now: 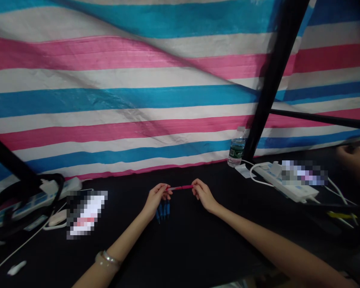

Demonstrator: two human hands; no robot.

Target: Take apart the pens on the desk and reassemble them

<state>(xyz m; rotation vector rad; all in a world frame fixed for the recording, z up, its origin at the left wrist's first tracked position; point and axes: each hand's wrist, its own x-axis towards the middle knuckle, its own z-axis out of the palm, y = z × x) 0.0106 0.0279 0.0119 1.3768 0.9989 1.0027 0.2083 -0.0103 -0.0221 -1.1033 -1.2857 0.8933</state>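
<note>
A thin red pen [181, 187] is held level between both hands above the black table [198, 248]. My left hand [156, 197] pinches its left end, fingers closed. My right hand [203, 194] pinches its right end, fingers closed as well. Several blue pens [163, 211] lie side by side on the table, just under my left hand's palm. A bangle sits on my left wrist.
A water bottle [236, 149] stands by a black pole [268, 80] at the back. A white power strip [285, 185] with cables lies to the right, another power strip [33, 198] to the left. Another person's hand [355, 158] shows at the far right. A striped tarp [138, 100] hangs behind.
</note>
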